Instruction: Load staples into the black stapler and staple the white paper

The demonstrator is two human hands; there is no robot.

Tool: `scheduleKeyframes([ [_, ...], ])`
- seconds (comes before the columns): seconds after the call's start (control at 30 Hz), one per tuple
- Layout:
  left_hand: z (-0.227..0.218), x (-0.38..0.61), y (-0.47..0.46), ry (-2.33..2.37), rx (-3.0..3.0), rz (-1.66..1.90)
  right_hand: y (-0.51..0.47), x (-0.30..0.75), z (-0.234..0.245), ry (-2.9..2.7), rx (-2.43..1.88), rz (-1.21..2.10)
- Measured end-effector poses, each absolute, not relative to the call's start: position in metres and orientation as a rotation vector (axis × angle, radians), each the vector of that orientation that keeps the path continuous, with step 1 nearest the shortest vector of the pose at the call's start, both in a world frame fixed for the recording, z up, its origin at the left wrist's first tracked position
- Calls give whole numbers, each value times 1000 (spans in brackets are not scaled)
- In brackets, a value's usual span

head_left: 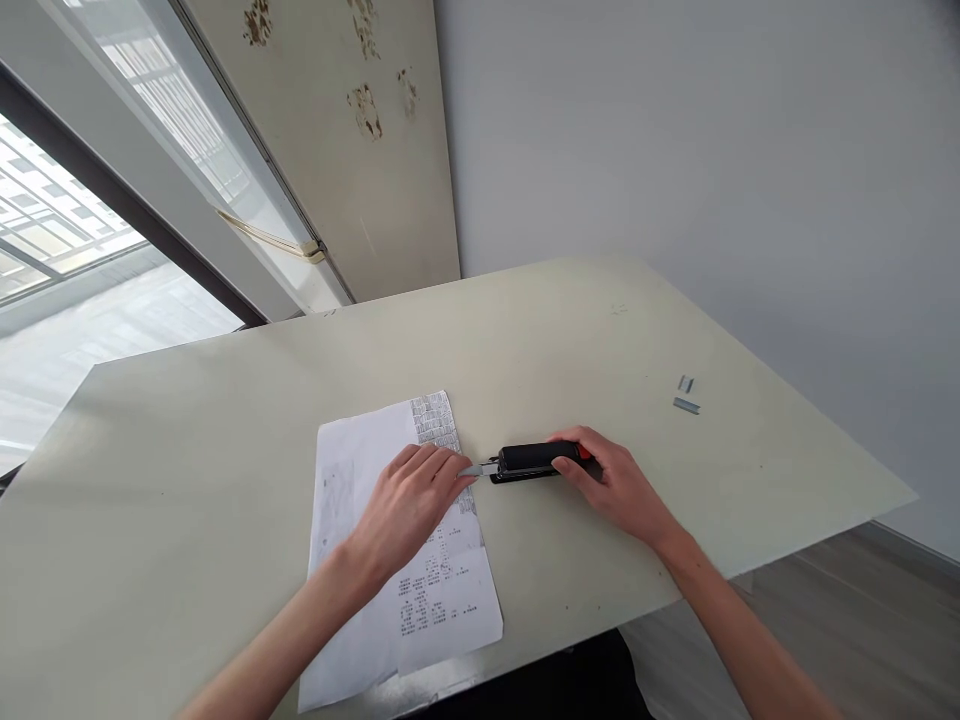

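A pale desk [570, 350] stands before a plain grey wall [675, 150] and a beige panel [375, 200] with brown patches; daylight brightens the window [56, 215] at left, with wood-look floor [832, 620] at lower right.

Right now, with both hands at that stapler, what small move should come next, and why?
Perhaps the left hand should gently draw the metal piece a little further out, while the right hand steadies the black stapler. The piece already sticks out of the stapler's end into the left fingers, and two grey strips, apparently staples, lie apart on the table.
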State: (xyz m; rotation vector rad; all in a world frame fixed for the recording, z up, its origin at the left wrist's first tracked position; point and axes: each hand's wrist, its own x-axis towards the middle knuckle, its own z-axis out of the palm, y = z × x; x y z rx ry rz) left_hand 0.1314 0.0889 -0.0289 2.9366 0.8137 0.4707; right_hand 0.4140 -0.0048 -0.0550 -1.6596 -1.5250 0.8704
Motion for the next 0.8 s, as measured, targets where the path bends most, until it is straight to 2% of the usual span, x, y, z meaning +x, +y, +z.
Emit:
scheduleKeyframes([
  [0.23,-26,123,97,774,2660,463,-5,415,-59,-1519,-1658,890],
  [0.37,-26,108,112,567,2528,441,-5,415,-60,-1522,-1648,893],
  [0.8,-39,152,146,365,2539,465,-4,416,-57,-1719,-1575,867],
])
